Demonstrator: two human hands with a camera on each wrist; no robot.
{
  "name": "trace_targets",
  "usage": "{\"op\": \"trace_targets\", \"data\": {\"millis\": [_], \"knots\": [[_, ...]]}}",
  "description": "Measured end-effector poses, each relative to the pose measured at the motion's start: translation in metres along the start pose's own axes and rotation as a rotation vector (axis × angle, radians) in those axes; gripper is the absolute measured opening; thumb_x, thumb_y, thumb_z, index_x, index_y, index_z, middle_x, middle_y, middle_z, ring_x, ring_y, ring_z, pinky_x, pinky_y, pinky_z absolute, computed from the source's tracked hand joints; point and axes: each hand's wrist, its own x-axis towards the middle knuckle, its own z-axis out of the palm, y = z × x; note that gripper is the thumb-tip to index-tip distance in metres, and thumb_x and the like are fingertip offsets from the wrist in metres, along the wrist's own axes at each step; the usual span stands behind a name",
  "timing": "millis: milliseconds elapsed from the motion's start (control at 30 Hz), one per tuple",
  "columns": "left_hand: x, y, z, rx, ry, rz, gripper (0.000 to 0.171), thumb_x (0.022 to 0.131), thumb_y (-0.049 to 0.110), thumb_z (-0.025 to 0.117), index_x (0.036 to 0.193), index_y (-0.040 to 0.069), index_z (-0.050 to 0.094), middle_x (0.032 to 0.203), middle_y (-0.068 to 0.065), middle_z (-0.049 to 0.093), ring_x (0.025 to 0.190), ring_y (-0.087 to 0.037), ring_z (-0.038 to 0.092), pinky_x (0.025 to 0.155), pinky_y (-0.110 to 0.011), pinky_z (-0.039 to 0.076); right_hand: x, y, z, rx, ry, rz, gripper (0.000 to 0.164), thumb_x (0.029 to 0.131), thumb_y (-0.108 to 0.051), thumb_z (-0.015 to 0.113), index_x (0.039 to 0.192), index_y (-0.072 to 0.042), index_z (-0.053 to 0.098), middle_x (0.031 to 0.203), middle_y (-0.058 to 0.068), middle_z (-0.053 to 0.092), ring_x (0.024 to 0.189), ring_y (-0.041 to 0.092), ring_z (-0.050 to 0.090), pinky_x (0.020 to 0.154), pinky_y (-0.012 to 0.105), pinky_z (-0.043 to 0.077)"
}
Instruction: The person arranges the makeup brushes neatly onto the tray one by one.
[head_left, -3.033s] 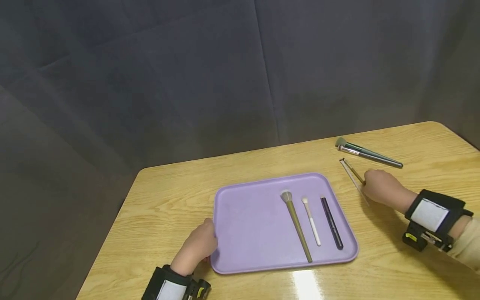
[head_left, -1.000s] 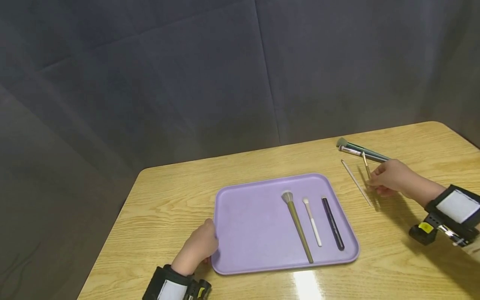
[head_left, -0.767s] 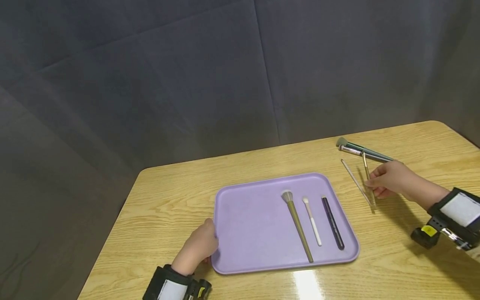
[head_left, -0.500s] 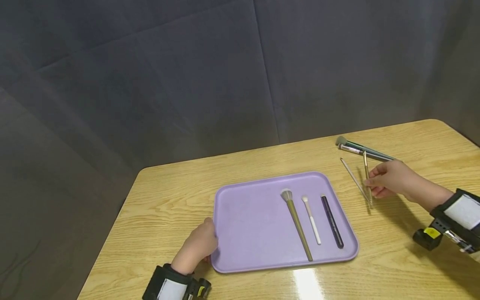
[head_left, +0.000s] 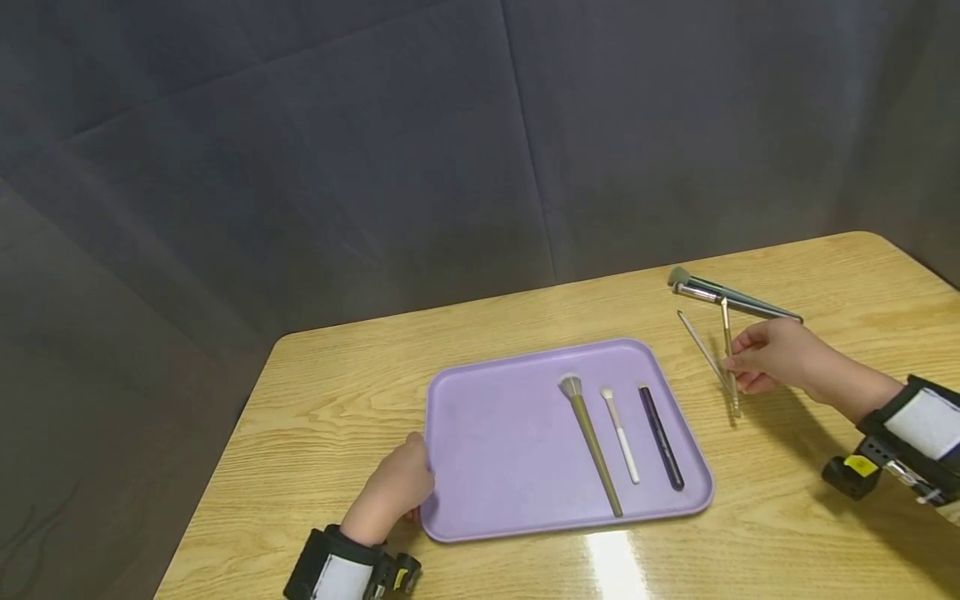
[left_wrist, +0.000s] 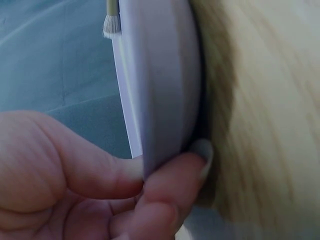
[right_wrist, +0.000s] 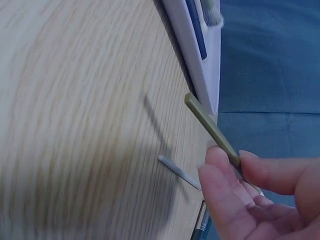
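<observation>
My left hand pinches the left rim of a purple tray; in the left wrist view the thumb lies on top and fingers curl under the edge. Over the table, right of the tray, my right hand pinches a slim olive makeup brush between thumb and fingers. Its handle end hangs above the wood, casting a shadow in the right wrist view. Just beside it a thin white stick-like brush lies on the table. On the tray lie an olive-handled brush, a white-handled brush and a black-handled brush.
Two larger makeup brushes lie close together at the back right of the table, one with a green handle, the other with a silver ferrule. Behind the wooden table hangs a dark cloth.
My right hand has lifted the slim olive brush from beside the thin white one and turned it more upright. The left hand has kept its hold on the tray's rim.
</observation>
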Motion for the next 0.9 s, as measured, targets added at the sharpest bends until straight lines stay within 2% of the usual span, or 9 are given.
{"op": "trace_targets", "data": {"millis": [267, 633, 900], "knots": [[0.000, -0.002, 0.000, 0.002, -0.006, 0.005, 0.042, 0.087, -0.002, 0.040, 0.122, -0.023, 0.028, 0.060, -0.014, 0.048, 0.036, -0.017, 0.046, 0.034, -0.027, 0.037, 0.000, -0.003, 0.004, 0.028, -0.002, -0.003, 0.027, 0.087, -0.005, 0.055, 0.100, 0.014, 0.042, 0.076, 0.008, 0.056, 0.069, 0.021, 0.059, 0.063, 0.034, 0.052], [-0.001, -0.002, 0.000, 0.030, 0.024, 0.000, 0.040, 0.085, -0.001, 0.043, 0.119, -0.020, 0.033, 0.072, -0.020, 0.052, 0.040, -0.017, 0.047, 0.036, -0.027, 0.038, -0.001, -0.006, 0.011, 0.006, -0.001, -0.008, 0.031, 0.087, -0.007, 0.056, 0.103, 0.016, 0.042, 0.074, 0.007, 0.058, 0.069, 0.021, 0.060, 0.063, 0.034, 0.052], [-0.001, -0.002, 0.000, 0.014, 0.026, 0.003, 0.037, 0.083, -0.001, 0.044, 0.114, -0.018, 0.037, 0.065, -0.013, 0.048, 0.039, -0.016, 0.045, 0.035, -0.027, 0.038, -0.002, -0.010, 0.016, 0.003, -0.018, -0.016, 0.032, 0.087, -0.007, 0.056, 0.103, 0.017, 0.041, 0.073, 0.006, 0.057, 0.068, 0.022, 0.060, 0.062, 0.035, 0.052]]}}
